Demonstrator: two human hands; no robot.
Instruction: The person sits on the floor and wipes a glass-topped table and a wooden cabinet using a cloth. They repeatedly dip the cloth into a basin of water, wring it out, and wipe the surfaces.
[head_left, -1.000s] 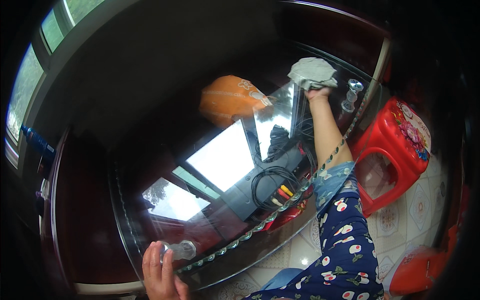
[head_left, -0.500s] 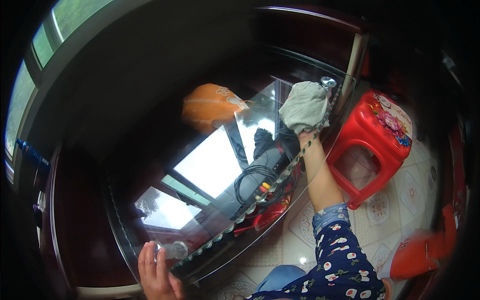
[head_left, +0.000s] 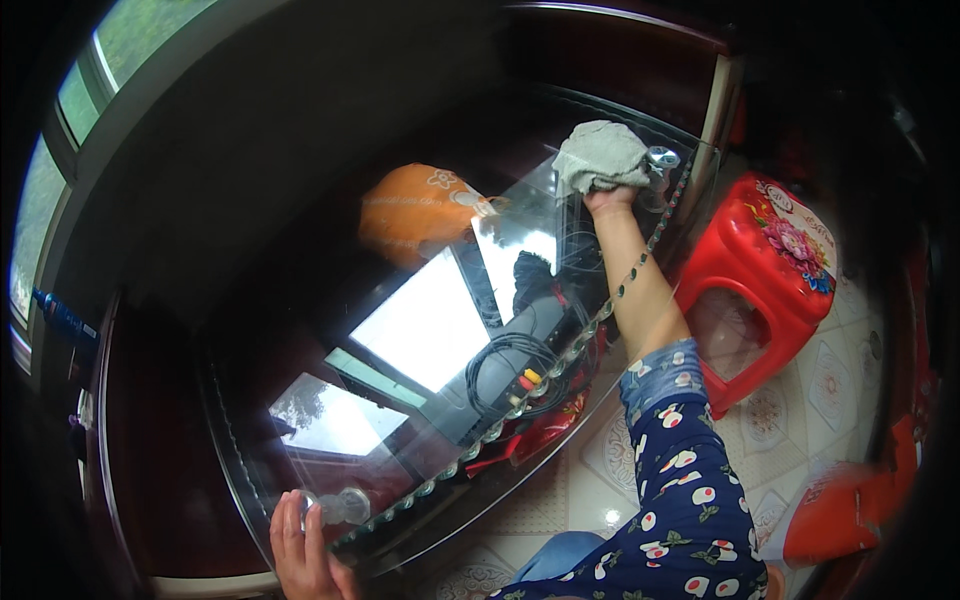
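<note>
My right hand point(head_left: 612, 198) is mostly hidden by a pale grey cloth point(head_left: 603, 155), which it presses on the far right part of the glass tabletop point(head_left: 400, 455). Just right of the cloth is a shiny round fitting point(head_left: 663, 157) at the glass corner. At the near left corner, my left hand point(head_left: 303, 555) has its fingers stretched out along the glass edge. Its fingertips lie against a clear round fitting point(head_left: 308, 506), with a clear post point(head_left: 348, 507) beside it. A string of clear beads point(head_left: 480, 440) runs along the near side of the glass.
An orange item point(head_left: 415, 215) with white flowers lies toward the back. Coiled black cables point(head_left: 500, 375) with coloured plugs show through the glass. A red plastic stool point(head_left: 745, 285) stands right of the table on the tiled floor point(head_left: 765, 415). A blue bottle point(head_left: 65, 315) is far left.
My right hand has slid the cloth farther away and slightly left, leaving more of the corner fitting uncovered. My left hand stays at the near corner, shifted slightly.
</note>
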